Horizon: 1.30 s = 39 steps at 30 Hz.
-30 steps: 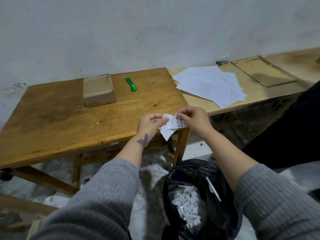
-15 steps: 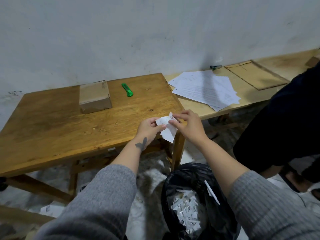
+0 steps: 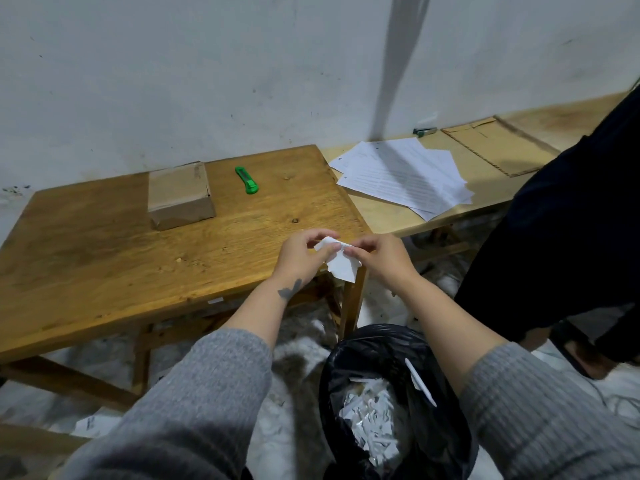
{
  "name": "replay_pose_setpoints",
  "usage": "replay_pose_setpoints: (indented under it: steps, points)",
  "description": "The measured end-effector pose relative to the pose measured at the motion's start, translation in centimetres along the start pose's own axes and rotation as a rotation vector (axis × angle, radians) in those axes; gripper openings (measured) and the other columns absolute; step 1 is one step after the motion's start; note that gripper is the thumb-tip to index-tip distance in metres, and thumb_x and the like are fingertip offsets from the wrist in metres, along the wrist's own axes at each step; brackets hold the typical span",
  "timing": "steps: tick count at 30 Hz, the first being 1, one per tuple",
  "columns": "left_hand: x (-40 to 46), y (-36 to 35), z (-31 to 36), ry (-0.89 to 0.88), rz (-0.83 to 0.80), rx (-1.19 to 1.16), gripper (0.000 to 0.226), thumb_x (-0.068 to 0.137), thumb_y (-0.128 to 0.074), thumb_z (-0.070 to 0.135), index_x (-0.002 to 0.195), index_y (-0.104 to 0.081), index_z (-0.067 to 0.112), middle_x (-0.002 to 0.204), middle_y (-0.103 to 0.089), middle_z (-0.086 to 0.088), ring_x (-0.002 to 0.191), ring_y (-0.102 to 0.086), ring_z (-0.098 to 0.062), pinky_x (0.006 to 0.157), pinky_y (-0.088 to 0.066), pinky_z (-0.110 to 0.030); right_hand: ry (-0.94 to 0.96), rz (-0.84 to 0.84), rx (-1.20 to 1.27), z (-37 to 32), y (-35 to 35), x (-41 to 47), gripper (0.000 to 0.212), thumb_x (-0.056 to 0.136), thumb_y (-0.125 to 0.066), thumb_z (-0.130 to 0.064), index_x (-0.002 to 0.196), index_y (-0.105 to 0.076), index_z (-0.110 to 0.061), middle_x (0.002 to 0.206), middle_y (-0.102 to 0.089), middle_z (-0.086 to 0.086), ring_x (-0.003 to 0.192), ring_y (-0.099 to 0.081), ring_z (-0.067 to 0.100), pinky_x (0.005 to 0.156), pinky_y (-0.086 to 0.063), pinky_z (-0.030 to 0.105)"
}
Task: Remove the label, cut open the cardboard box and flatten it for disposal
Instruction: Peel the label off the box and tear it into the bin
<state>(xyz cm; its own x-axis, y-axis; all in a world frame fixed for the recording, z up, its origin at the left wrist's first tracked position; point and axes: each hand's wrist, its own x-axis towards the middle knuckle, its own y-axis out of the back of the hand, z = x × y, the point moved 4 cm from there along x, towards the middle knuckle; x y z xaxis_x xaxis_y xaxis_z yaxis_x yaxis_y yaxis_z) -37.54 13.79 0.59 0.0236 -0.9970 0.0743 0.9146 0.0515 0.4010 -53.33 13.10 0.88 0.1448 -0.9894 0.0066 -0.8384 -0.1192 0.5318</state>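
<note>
Left hand (image 3: pixel 300 258) and right hand (image 3: pixel 382 256) both pinch the label (image 3: pixel 341 263), fingers curled. Box (image 3: pixel 180 195) closed on desk (image 3: pixel 104 251), cutter (image 3: pixel 246 180) beside it.

A wooden table (image 3: pixel 104 258) is set against the pale wall, its top worn and stained. Two things are carried on it — a closed cardboard box (image 3: pixel 180 195) toward the back, lying flat, and a green box cutter (image 3: pixel 246 180) just to its right, apart from it. Beside the table's right edge a lighter wooden bench (image 3: pixel 391 213) is placed. A loose spread of printed paper sheets (image 3: pixel 403 176) is laid on it, with a flattened cardboard piece (image 3: pixel 495 145) farther right — and a small dark-green tool (image 3: pixel 425 132) at the wall. Scraps of paper are scattered on the floor (image 3: pixel 298 445) beneath, where a black-bagged bin (image 3: pixel 446 434) stands.
</note>
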Motion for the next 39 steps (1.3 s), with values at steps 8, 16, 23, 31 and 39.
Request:
replay_pose_setpoints:
  steps: [8, 16, 23, 31, 39]
  points:
    - [0.4, -0.8, 0.5, -0.07, -0.074, 0.171, 0.007, 0.084, -0.07, 0.026, 0.085, -0.072, 0.02, 0.087, -0.069, 0.009, 0.081, -0.057, 0.001, 0.067, -0.038, -0.013, 0.057, -0.03, -0.086, 0.0, 0.6, 0.0, 0.014, 0.082, -0.07, -0.029, 0.077, -0.07, -0.016, 0.067, -0.062, -0.006, 0.064, -0.054, 0.007, 0.059, -0.04, 0.02]
    - [0.5, -1.7, 0.3, -0.1, -0.067, 0.184, 0.01, 0.085, -0.068, 0.021, 0.075, -0.068, 0.022, 0.068, -0.06, 0.016, 0.061, -0.048, 0.003, 0.055, -0.032, -0.01, 0.201, -0.108, -0.334, -1.0, 0.7, 0.1, 0.015, 0.086, -0.062, -0.022, 0.074, -0.06, -0.015, 0.068, -0.056, -0.005, 0.069, -0.049, 0.014, 0.059, -0.036, 0.027]
    - [0.2, -2.8, -0.6, 0.225, -0.091, -0.156, 0.018, 0.091, -0.06, 0.012, 0.075, -0.067, 0.016, 0.072, -0.062, 0.005, 0.067, -0.052, -0.007, 0.065, -0.042, -0.021, 0.561, 0.192, -0.568, -1.4, -0.3, -1.9, 0.013, 0.078, -0.054, -0.005, 0.067, -0.052, -0.012, 0.065, -0.053, -0.002, 0.069, -0.04, 0.018, 0.06, -0.03, 0.03]
    - [-0.2, -3.0, -2.6, 0.288, 0.16, -0.131, 0.015, 0.085, -0.069, 0.023, 0.072, -0.066, 0.026, 0.09, -0.069, -0.005, 0.08, -0.06, -0.017, 0.077, -0.051, -0.033, 0.41, 0.22, -0.398, 1.0, -0.6, -3.1, 0.013, 0.078, -0.065, -0.002, 0.07, -0.06, -0.01, 0.071, -0.06, -0.004, 0.074, -0.05, 0.016, 0.069, -0.039, 0.028]
    - [-1.0, -5.1, -3.7, 0.289, 0.15, -0.075, 0.007, 0.087, -0.065, 0.024, 0.085, -0.07, 0.019, 0.093, -0.067, 0.001, 0.089, -0.059, -0.017, 0.076, -0.045, -0.028, 0.032, 0.151, -0.099, 5.4, 2.8, -4.7, 0.008, 0.085, -0.066, -0.019, 0.086, -0.074, -0.021, 0.081, -0.068, -0.007, 0.072, -0.059, 0.0, 0.064, -0.042, 0.009]
